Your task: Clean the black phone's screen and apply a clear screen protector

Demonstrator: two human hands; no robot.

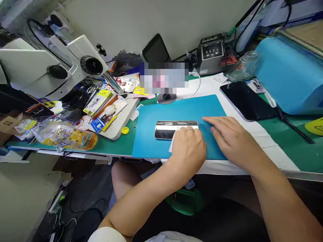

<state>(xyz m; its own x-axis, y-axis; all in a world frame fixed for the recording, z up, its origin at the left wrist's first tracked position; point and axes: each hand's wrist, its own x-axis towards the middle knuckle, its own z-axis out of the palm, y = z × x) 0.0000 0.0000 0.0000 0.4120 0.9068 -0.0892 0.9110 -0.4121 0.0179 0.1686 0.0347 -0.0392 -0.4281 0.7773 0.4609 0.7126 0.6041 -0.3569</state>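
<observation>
A black phone (166,129) with a glossy screen lies flat on a blue work mat (151,114) at the desk's front edge. My left hand (188,148), a ring on one finger, presses a white cloth or wipe (173,143) onto the phone's right half, its fingers curled over the cloth. My right hand (227,137) rests flat on the mat just right of the phone, fingers stretched out and together, holding nothing.
A microscope (63,64) stands at the left above a heap of packets and cards (98,107). A dark tablet (246,101), a glass jar (244,65), a soldering station (212,52) and a blue roll (290,74) fill the right. A small yellow cap (125,130) lies left of the mat.
</observation>
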